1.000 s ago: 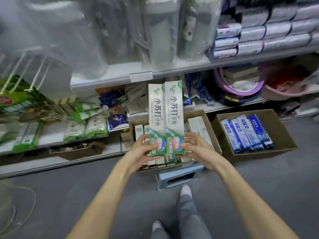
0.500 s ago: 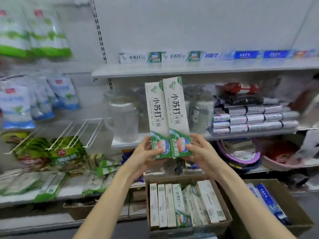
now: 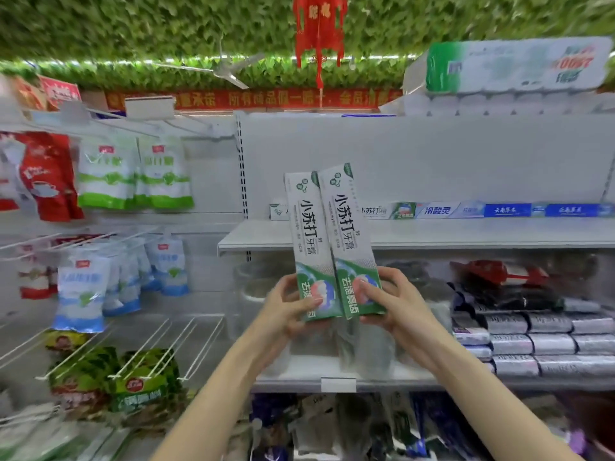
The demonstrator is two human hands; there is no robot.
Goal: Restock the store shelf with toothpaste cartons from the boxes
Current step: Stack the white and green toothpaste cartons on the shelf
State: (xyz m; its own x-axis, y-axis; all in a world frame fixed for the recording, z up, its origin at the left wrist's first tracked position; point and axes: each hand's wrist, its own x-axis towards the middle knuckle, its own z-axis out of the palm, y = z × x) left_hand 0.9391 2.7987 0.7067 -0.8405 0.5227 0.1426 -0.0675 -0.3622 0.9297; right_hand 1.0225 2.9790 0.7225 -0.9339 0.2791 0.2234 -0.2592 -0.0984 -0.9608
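Two white-and-green toothpaste cartons (image 3: pixel 329 241) stand upright side by side in front of me, leaning slightly left. My left hand (image 3: pixel 289 306) grips the bottom of the left carton. My right hand (image 3: pixel 392 301) grips the bottom of the right carton. Their tops reach the white shelf (image 3: pixel 466 236), where a row of toothpaste cartons (image 3: pixel 466 210) lies on its side along the back. The boxes are out of view.
Bagged goods (image 3: pixel 133 174) hang on wire hooks at left. Grey wrapped packs (image 3: pixel 539 341) are stacked on the lower shelf at right. A tissue pack (image 3: pixel 512 66) sits on top of the unit. A red lantern (image 3: pixel 319 31) hangs overhead.
Both hands have lifted the two cartons from the box on the floor up to shelf height. My view has tilted upward, so the boxes and the floor have left the frame.
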